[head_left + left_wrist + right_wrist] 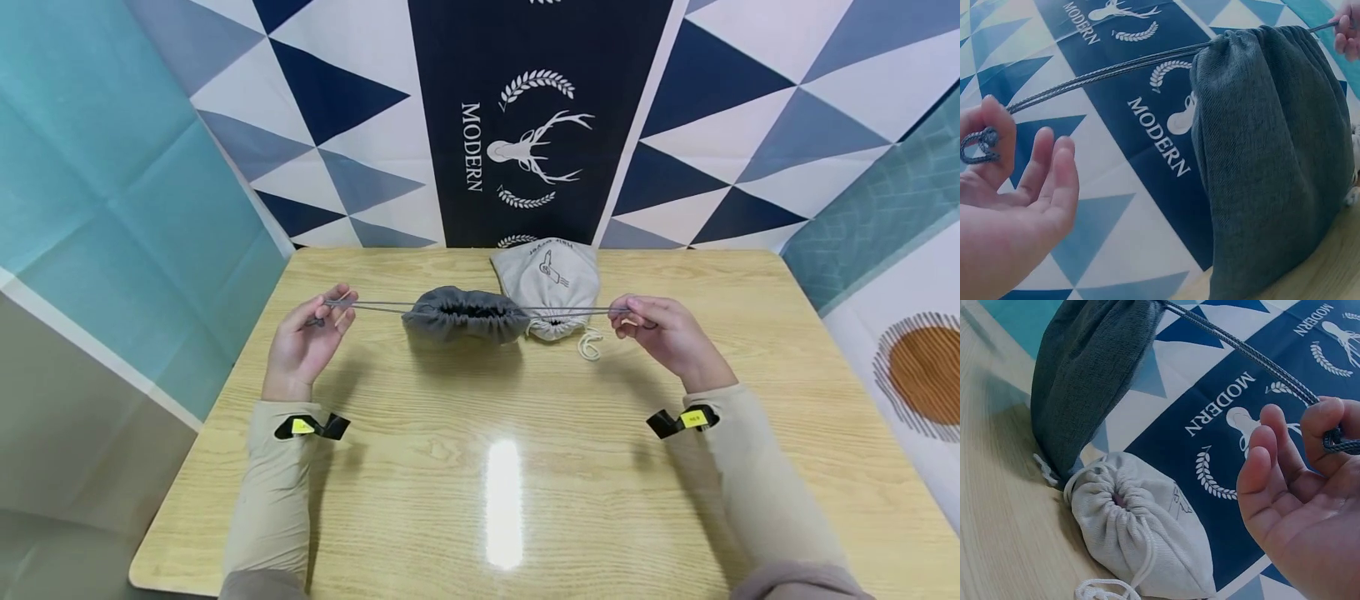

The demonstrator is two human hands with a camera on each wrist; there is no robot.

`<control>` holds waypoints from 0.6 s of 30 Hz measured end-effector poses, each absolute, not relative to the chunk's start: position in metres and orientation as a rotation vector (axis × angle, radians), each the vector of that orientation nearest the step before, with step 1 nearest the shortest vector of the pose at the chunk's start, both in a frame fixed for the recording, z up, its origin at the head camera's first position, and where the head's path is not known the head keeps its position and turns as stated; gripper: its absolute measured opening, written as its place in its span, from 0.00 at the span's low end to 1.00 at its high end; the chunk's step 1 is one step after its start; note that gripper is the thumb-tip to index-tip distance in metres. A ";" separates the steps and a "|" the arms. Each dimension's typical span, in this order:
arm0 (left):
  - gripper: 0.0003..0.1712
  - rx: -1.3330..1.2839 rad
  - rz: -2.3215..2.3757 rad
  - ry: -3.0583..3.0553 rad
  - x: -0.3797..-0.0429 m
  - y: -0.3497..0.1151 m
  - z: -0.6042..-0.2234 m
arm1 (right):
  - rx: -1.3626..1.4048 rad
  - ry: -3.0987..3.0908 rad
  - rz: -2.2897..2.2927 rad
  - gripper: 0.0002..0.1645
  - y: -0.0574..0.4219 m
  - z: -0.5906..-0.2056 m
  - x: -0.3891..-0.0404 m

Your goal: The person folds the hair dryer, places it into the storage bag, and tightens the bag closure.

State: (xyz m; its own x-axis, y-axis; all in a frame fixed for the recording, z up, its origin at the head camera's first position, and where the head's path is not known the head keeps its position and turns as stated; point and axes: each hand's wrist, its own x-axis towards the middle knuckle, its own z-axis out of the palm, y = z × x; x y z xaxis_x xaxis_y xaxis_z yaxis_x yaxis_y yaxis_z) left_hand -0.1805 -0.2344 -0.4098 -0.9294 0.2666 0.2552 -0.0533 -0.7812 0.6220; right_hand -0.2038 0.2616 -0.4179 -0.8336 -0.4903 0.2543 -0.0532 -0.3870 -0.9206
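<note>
A dark grey drawstring bag (467, 321) stands upright on the table, its mouth gathered with a small dark gap showing from above. From its left side, doubled grey cords (1110, 72) run taut to my left hand (303, 337), which pinches them near the knot between thumb and forefinger, other fingers loosely spread. Matching cords (1247, 356) stretch from the other side to my right hand (663, 333), pinched the same way, the knot (1335, 440) showing at the thumb. Both hands are raised on either side of the bag.
A pale drawstring bag (558, 283) with a printed hair dryer picture lies behind and right of the grey bag, its white cord (590, 343) trailing on the wooden table (420, 500). A patterned cloth (352, 117) hangs at the table's back edge.
</note>
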 end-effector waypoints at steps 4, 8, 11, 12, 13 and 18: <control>0.30 0.401 2.827 0.898 -0.179 -0.239 -0.410 | -0.702 1.530 -2.352 0.26 0.267 -0.418 -0.203; 0.31 0.380 2.877 0.857 -0.178 -0.243 -0.413 | -0.640 1.454 -2.412 0.26 0.272 -0.420 -0.203; 0.31 0.406 2.902 0.801 -0.178 -0.244 -0.413 | -0.618 1.359 -2.468 0.29 0.273 -0.421 -0.205; 0.32 0.415 2.903 0.773 -0.178 -0.244 -0.413 | -0.627 1.314 -2.485 0.30 0.273 -0.421 -0.205; 0.32 0.429 2.900 0.742 -0.178 -0.243 -0.413 | -0.641 1.260 -2.504 0.32 0.273 -0.420 -0.206; 0.34 0.506 2.887 0.556 -0.183 -0.228 -0.408 | -0.748 0.846 -2.571 0.36 0.267 -0.414 -0.209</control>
State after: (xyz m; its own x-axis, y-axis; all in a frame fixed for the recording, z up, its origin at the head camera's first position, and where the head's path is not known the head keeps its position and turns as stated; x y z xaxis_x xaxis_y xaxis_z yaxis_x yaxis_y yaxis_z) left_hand -0.1831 -0.2275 -0.4081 -0.9304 0.2153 0.2966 -0.0897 -0.9184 0.3852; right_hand -0.2086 0.2671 -0.4143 -0.8068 -0.4558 0.3760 0.1435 -0.7685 -0.6236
